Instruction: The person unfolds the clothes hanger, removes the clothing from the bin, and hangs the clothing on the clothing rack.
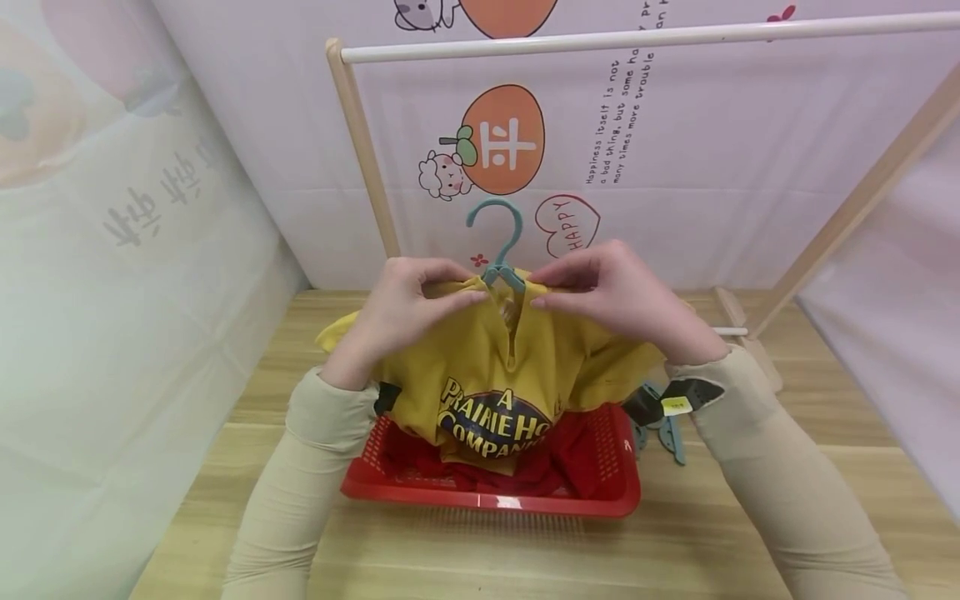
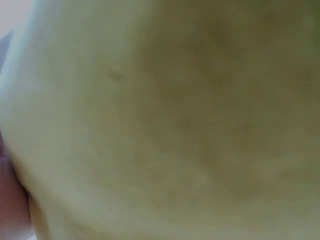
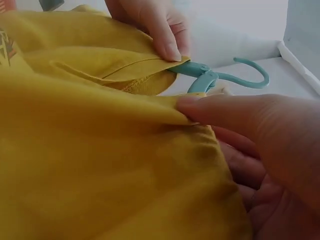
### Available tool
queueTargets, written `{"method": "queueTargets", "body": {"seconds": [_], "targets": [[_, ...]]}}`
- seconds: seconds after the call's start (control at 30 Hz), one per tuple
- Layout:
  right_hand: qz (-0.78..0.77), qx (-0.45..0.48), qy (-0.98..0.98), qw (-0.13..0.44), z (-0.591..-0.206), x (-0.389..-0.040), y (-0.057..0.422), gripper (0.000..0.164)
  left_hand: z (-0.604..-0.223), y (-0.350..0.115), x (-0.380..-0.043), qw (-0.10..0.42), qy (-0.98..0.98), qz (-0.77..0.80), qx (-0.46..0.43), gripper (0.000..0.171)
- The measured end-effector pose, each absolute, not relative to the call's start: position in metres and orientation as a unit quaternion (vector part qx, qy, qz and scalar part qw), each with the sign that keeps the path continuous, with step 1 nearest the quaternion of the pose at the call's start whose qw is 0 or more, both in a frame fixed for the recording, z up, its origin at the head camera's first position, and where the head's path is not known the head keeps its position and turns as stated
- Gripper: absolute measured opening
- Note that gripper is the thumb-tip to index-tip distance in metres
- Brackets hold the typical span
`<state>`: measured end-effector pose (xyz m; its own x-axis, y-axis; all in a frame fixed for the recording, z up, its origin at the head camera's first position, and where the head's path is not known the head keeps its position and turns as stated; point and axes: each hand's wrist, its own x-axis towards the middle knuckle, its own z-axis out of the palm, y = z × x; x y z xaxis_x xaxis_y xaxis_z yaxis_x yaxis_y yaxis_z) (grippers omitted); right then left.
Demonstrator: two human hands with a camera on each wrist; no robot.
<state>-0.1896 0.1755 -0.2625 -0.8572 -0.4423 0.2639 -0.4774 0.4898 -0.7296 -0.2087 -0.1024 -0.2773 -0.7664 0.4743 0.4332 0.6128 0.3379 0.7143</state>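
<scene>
A yellow T-shirt (image 1: 480,367) with printed lettering hangs between both hands in the head view. My left hand (image 1: 408,304) pinches its neckline on the left between thumb and fingers. On the other side of the collar, my right hand (image 1: 607,292) pinches the cloth the same way. A teal folding hanger (image 1: 498,242) pokes its hook up out of the neck opening; its arms slope down inside the shirt and are mostly hidden. In the right wrist view the hanger's hinge (image 3: 207,75) shows between the two hands. Blurred yellow cloth (image 2: 175,125) fills the left wrist view.
Under the shirt stands a red basket (image 1: 487,500) with red cloth (image 1: 577,454) in it. More teal hangers (image 1: 670,437) lie right of the basket on the wooden table (image 1: 375,558). Behind rises a rack with a white rail (image 1: 637,39) and wooden posts (image 1: 363,150).
</scene>
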Motion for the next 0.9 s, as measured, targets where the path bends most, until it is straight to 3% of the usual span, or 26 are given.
{"method": "queueTargets", "body": {"seconds": [0.33,0.6,0.9], "targets": [[0.444,0.225,-0.865,0.060,-0.258,-0.187,0.201,0.020,-0.271,-0.140,-0.212,0.128,-0.869,-0.393,-0.272,0.022],[0.444,0.185,-0.873,0.082,-0.242,-0.182,0.221,0.027,-0.275,-0.182,-0.212,0.126,-0.866,-0.441,-0.198,0.038],[0.463,0.156,-0.865,0.118,-0.219,-0.178,0.242,0.032,-0.280,-0.218,-0.211,0.139,-0.834,-0.504,-0.175,0.024]]}}
